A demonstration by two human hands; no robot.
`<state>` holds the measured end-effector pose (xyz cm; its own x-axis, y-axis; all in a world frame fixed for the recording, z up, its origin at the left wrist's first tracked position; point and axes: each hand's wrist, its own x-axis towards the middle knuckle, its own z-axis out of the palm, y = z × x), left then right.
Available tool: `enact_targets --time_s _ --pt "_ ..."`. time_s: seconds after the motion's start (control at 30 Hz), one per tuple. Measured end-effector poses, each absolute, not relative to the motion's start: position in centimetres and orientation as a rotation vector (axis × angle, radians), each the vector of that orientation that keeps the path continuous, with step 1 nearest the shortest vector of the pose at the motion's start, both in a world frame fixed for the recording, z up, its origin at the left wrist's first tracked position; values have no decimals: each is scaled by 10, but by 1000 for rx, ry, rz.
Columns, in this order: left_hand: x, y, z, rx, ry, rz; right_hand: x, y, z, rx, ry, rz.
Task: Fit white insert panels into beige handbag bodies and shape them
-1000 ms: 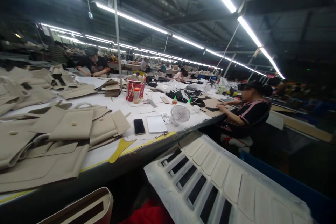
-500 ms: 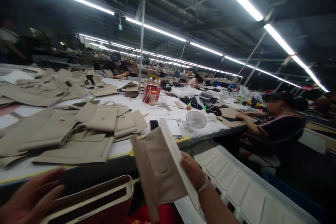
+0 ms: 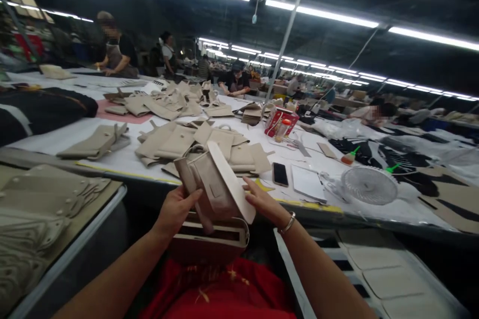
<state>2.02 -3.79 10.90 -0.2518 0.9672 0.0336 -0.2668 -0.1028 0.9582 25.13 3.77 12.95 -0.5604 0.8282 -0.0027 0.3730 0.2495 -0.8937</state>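
Observation:
A beige handbag body with a pale flap stands tilted between my hands, above my lap. My left hand pinches its left edge, thumb on the near face. My right hand, a metal bangle at its wrist, rests its outstretched fingers against the flap's right side. Under the bag, a boxy dark-red form with a cream rim and a dark slot sits against my red garment. The bag covers part of that rim.
Beige bag pieces are heaped on the white table. A phone, notepad, small fan and red box lie to the right. Trays of parts flank me. Other people work farther back.
My view has swung left. My left hand has come in from the lower left and grasped the bag. My right hand's grip has loosened to outstretched fingers, and the bag is now over the boxy form.

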Motion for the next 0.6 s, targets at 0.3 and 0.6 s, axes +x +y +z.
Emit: enact_targets --time_s 0.3,0.6 --pt "-15 -57 104 979 1268 1468 233 24 111 -1075 -2489 516" --pt "-43 -75 65 1285 1622 1163 254 7 84 -1179 -2673 174"
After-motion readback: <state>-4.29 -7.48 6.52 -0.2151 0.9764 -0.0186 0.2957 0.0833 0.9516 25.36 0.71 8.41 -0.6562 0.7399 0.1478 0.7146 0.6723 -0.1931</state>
